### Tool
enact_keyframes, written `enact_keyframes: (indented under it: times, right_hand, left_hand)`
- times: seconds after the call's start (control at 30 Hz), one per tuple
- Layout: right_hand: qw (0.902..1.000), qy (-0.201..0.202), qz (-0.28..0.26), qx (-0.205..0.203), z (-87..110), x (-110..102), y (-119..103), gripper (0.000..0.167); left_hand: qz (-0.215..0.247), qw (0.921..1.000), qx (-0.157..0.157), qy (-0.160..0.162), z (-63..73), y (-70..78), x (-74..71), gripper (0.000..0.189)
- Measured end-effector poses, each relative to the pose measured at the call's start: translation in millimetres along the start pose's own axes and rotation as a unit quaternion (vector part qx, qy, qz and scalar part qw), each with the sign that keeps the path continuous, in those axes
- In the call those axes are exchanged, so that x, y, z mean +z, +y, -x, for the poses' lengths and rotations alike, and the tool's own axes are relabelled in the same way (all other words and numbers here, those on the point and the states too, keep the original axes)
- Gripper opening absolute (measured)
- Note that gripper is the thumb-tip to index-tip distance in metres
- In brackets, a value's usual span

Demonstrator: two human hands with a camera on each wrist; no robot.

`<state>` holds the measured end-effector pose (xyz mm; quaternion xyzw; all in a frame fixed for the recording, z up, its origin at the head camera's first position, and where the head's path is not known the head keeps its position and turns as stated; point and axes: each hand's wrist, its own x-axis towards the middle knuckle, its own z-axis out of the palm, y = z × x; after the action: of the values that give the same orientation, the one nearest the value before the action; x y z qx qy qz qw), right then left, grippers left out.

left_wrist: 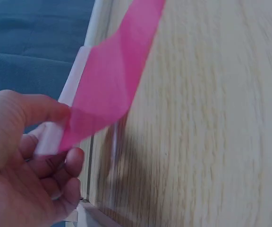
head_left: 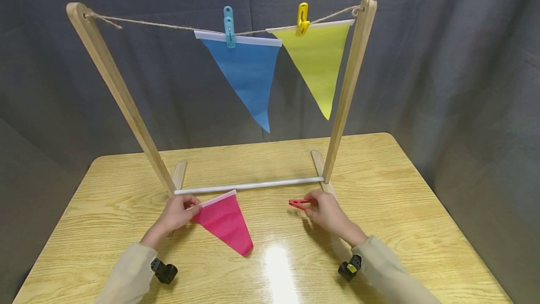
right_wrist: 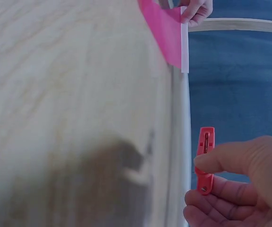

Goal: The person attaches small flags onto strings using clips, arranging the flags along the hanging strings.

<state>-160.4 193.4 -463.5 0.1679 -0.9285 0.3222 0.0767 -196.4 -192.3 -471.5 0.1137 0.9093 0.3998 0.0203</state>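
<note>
My left hand pinches a pink pennant by one end of its white top strip, thumb above and fingers beneath in the left wrist view. The cloth hangs over the table toward me. Between thumb and fingers my right hand holds a red clothespin, its tip pointing left toward the pennant but apart from it. Overhead, a blue pennant hangs from a twine line under a light blue clothespin. To its right a yellow pennant hangs under a yellow clothespin.
The line is tied between a left wooden post and a right wooden post. A white rod joins their feet just beyond my hands. The wooden table lies below, with a dark curtain behind it.
</note>
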Motion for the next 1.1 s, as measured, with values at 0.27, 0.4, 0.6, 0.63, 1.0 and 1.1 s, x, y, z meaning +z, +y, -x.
enact_keyframes:
  times: [0.27,0.4,0.6,0.63,1.0,1.1]
  right_hand:
    - [0.9998,0.009,-0.004,-0.015,-8.9,-15.7,-12.9,0.020]
    - [0.9995,0.014,-0.012,-0.027,-12.7,-23.5,-20.5,0.020]
    - [0.9985,0.028,-0.027,-0.039,-17.5,-32.9,-29.2,0.022]
    - [0.9985,0.029,-0.027,-0.039,-18.3,-34.3,-30.3,0.022]
    - [0.9972,0.045,-0.015,-0.057,-27.3,-51.9,-45.6,0.024]
    - [0.9968,0.048,-0.013,-0.063,-29.6,-56.5,-48.5,0.026]
  left_hand:
    - [0.107,0.9934,-0.017,0.039,0.4,3.8,-2.3,0.012]
    - [0.165,0.9842,-0.040,0.050,1.9,6.8,-3.3,0.019]
    - [0.224,0.9704,-0.064,0.063,1.9,14.5,-5.6,0.026]
    - [0.229,0.9691,-0.067,0.064,1.6,16.1,-6.2,0.026]
    - [0.248,0.9619,-0.071,0.092,-0.3,34.4,-13.0,0.023]
    - [0.254,0.9601,-0.063,0.098,-1.3,36.5,-13.9,0.022]
